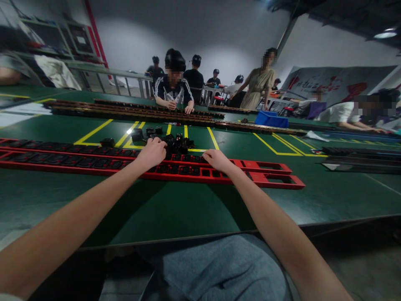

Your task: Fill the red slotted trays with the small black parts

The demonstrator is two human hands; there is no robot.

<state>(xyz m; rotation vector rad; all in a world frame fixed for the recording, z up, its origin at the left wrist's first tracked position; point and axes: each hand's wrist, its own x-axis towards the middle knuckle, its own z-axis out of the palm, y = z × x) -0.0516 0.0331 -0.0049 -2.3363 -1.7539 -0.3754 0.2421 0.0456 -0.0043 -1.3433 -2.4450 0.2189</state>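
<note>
Two long red frames point(272, 179) lie side by side across the green table, their slots largely filled with black socket pieces point(100, 162). Toward their right ends some slots are open. My left hand point(152, 152) is at a pile of loose black parts point(178, 144) behind the frames, its fingers curled; whatever they hold is hidden. Over the rear frame, near the last filled slots, my right hand point(216, 160) has its fingers bent together, and I cannot make out anything in them.
A lone black part point(107, 142) sits behind the frames at left. Farther back are long brown-black rails point(140, 113), a blue bin point(271, 119) and a person point(173, 88) working opposite. Dark strips point(360, 152) lie at right.
</note>
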